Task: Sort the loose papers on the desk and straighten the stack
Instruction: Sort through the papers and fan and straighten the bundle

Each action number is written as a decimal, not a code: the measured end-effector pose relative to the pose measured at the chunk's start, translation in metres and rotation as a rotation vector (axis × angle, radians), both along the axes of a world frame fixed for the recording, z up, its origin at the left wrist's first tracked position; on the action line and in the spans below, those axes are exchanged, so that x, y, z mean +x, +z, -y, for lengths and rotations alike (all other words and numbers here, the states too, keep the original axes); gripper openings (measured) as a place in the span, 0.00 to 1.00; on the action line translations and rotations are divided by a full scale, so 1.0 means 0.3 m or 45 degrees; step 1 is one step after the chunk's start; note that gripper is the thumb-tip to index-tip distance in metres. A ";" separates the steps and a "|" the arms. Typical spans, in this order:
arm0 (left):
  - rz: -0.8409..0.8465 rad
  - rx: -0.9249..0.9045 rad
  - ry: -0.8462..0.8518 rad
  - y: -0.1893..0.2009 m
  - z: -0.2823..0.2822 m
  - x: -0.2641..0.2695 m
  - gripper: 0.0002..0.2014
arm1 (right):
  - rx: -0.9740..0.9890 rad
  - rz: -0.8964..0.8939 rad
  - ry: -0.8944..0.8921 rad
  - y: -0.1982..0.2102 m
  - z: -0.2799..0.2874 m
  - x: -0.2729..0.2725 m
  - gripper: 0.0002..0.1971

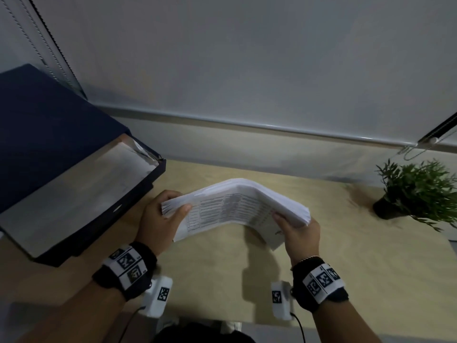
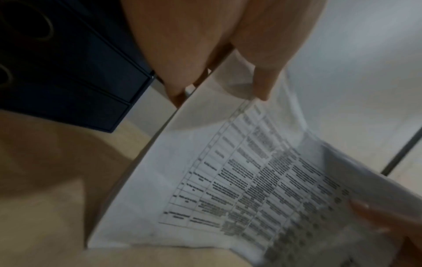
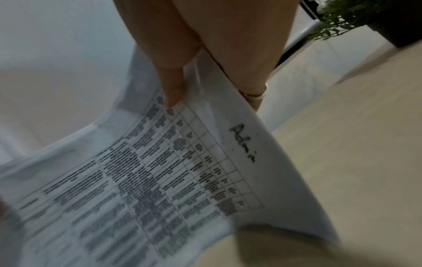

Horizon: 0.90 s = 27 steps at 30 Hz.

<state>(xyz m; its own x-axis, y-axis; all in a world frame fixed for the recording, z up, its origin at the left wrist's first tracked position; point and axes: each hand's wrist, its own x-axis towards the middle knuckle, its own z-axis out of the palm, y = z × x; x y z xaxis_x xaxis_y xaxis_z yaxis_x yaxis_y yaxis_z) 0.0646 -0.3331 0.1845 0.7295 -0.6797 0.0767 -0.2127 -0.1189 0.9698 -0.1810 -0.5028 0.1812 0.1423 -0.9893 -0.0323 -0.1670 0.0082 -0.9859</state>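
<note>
A pale wooden desk (image 1: 346,256) stands against a grey wall, with a navy paper tray (image 1: 81,174) left and a potted plant (image 1: 418,194) right. Above it, the left hand (image 1: 160,219) and right hand (image 1: 299,233) grip opposite ends of the arched paper stack (image 1: 237,206); its printed table is blurred, its handwritten margin word perhaps "Admin".

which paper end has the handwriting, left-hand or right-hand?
The end the right hand grips: the stack of papers has a handwritten word in that margin. The left hand end shows only the printed table.
</note>
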 end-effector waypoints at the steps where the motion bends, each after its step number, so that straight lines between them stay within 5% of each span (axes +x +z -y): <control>1: 0.007 0.009 -0.019 -0.001 -0.008 0.001 0.14 | 0.014 -0.006 0.027 -0.002 -0.002 -0.005 0.16; 4: 0.000 -0.061 -0.004 0.016 -0.014 0.001 0.14 | -0.038 0.006 0.080 0.012 -0.001 -0.006 0.19; 7: 0.057 -0.044 0.053 0.031 0.003 -0.003 0.07 | -0.114 -0.018 0.091 0.040 0.004 0.015 0.07; 11: 0.122 0.026 0.141 0.041 0.023 0.007 0.07 | -0.141 0.013 0.042 0.059 0.011 0.026 0.08; 18: 0.500 0.123 0.100 0.078 0.036 0.021 0.09 | -0.601 -0.481 0.240 0.079 0.036 0.006 0.18; 27: 1.039 0.334 -0.166 0.051 0.022 0.052 0.23 | -0.955 -0.673 0.365 0.070 0.065 -0.004 0.08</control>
<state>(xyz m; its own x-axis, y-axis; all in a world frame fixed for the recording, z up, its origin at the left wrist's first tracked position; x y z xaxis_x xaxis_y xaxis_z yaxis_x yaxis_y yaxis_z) 0.0802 -0.3398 0.1999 0.4297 -0.8233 0.3708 -0.8577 -0.2437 0.4527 -0.1820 -0.5224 0.2022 0.5305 -0.7086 0.4653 -0.4888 -0.7042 -0.5150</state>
